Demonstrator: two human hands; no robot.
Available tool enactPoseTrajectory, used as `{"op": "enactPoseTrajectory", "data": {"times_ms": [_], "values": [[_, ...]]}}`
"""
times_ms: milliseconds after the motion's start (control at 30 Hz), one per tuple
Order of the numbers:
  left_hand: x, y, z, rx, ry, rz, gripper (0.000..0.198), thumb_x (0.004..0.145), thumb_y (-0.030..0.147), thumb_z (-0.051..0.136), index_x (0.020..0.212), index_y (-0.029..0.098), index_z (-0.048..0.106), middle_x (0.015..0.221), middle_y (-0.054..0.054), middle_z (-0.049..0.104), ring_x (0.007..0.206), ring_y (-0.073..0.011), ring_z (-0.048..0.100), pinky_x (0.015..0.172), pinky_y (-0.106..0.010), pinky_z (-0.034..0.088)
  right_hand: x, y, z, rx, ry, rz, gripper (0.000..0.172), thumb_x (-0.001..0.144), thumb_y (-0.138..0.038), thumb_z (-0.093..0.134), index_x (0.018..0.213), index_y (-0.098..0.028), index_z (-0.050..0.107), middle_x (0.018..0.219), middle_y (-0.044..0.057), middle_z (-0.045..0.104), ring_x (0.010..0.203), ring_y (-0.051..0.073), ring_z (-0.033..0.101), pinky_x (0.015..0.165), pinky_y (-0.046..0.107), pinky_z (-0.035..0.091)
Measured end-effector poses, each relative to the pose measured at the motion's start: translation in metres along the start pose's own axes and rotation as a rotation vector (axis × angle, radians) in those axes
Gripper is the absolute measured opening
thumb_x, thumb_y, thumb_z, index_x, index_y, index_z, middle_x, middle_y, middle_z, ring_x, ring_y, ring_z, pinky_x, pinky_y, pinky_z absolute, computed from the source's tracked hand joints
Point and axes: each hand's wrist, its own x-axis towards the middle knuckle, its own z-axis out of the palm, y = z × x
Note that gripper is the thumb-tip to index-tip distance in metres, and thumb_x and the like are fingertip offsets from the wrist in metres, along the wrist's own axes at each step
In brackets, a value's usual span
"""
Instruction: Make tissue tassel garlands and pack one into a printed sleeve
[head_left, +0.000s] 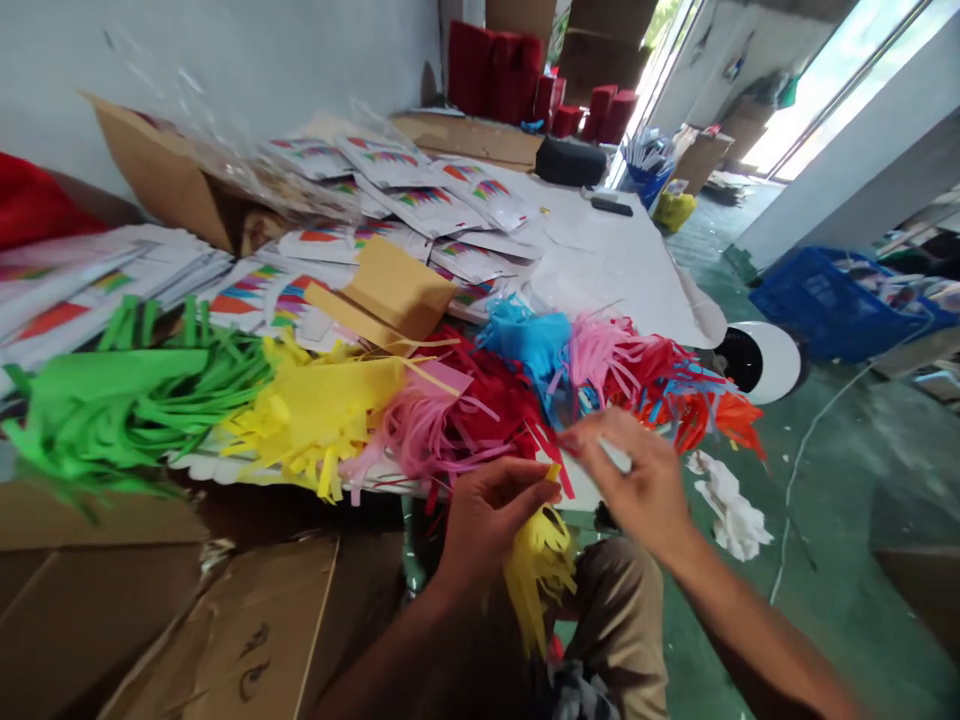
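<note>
A yellow fringed paper tassel (536, 575) hangs above the person's lap, just off the table's near edge, its top pinched between the thumb and fingers of the left hand (495, 510). The right hand (641, 480), beside it, is curled around a small white object (616, 455), which blur leaves hard to identify. Along the front of the white-topped table (622, 265) lie fringed bundles: a green bundle (120, 385), a yellow bundle (322, 395), pink, red, blue and orange. Behind them spread printed packets (427, 205), with a black case (570, 162) near the far end. Cardboard (247, 620) sits below at left; a blue crate (817, 300) stands on the green floor (847, 470) at right, near a pale pillar (840, 170).
</note>
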Motion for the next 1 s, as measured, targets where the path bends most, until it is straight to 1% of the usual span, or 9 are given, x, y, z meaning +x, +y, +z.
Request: {"op": "enactPoseTrajectory", "data": {"times_ms": [100,133,200,267,367,500,667,833,1000], "values": [[0.012,-0.005,-0.006,0.015,-0.036,-0.039,0.023,0.075,0.036,0.089,0.083,0.017,0.078,0.078,-0.005,0.078,0.072,-0.0185,0.073,0.068,-0.026,0.054,0.07,0.052,-0.015,-0.217,0.324,0.067,0.026,0.1,-0.044,0.06,0.094,-0.025,0.077,0.096,0.005,0.079,0.091,0.024,0.072,0.087,0.038,0.055],[0.015,-0.008,-0.007,0.004,-0.05,-0.05,0.023,0.075,0.036,0.088,0.082,0.018,0.076,0.077,-0.004,0.077,0.073,-0.0197,0.074,0.068,-0.027,0.054,0.096,0.073,-0.019,-0.28,0.371,0.089,0.03,0.1,-0.046,0.059,0.097,-0.023,0.078,0.097,0.006,0.08,0.091,0.025,0.073,0.088,0.039,0.055],[0.021,-0.015,-0.008,-0.031,-0.063,-0.068,0.025,0.076,0.037,0.087,0.08,0.019,0.07,0.075,-0.003,0.076,0.075,-0.0218,0.076,0.07,-0.028,0.054,0.145,0.112,-0.023,-0.417,0.257,0.166,0.035,0.1,-0.043,0.055,0.102,-0.019,0.079,0.1,0.009,0.081,0.091,0.026,0.073,0.086,0.038,0.056],[0.025,-0.021,-0.009,-0.057,-0.071,-0.085,0.029,0.077,0.039,0.086,0.082,0.02,0.064,0.077,-0.003,0.076,0.076,-0.022,0.076,0.071,-0.029,0.054,0.184,0.142,-0.018,-0.592,0.031,0.275,0.034,0.099,-0.035,0.054,0.109,-0.016,0.081,0.105,0.012,0.082,0.097,0.027,0.074,0.088,0.036,0.053],[0.027,-0.025,-0.011,-0.064,-0.054,-0.07,0.031,0.081,0.044,0.082,0.084,0.02,0.062,0.078,-0.003,0.076,0.072,-0.0184,0.072,0.069,-0.027,0.051,0.216,0.169,0.0,-0.735,-0.242,0.346,0.034,0.099,-0.033,0.058,0.122,-0.019,0.079,0.115,0.011,0.081,0.107,0.026,0.073,0.089,0.032,0.051],[0.024,-0.023,-0.013,-0.067,-0.045,-0.078,0.034,0.082,0.048,0.082,0.086,0.021,0.062,0.075,-0.002,0.073,0.067,-0.0157,0.065,0.065,-0.025,0.047,0.225,0.184,0.021,-0.751,-0.333,0.366,0.029,0.09,-0.032,0.071,0.115,-0.022,0.082,0.109,0.007,0.082,0.103,0.022,0.074,0.086,0.028,0.05],[0.025,-0.029,-0.017,-0.024,-0.055,-0.08,0.035,0.082,0.051,0.081,0.084,0.02,0.065,0.074,-0.002,0.072,0.066,-0.0155,0.063,0.064,-0.024,0.046,0.218,0.182,0.02,-0.781,-0.283,0.364,0.021,0.089,-0.024,0.069,0.101,-0.019,0.084,0.106,0.011,0.082,0.101,0.022,0.073,0.084,0.027,0.049],[0.032,-0.039,-0.022,0.03,-0.076,-0.042,0.031,0.079,0.047,0.083,0.082,0.02,0.067,0.071,-0.003,0.074,0.068,-0.0183,0.067,0.067,-0.026,0.049,0.213,0.158,0.003,-0.749,-0.089,0.335,0.028,0.099,-0.034,0.061,0.11,-0.02,0.082,0.11,0.011,0.082,0.103,0.025,0.073,0.089,0.032,0.05],[0.025,-0.015,-0.018,-0.002,-0.079,0.066,0.033,0.076,0.045,0.087,0.081,0.018,0.069,0.081,-0.004,0.074,0.07,-0.0158,0.066,0.07,-0.026,0.052,0.187,0.111,-0.026,-0.515,0.16,0.174,0.032,0.102,-0.036,0.057,0.12,-0.02,0.079,0.119,0.008,0.08,0.103,0.021,0.072,0.096,0.032,0.051]]}}
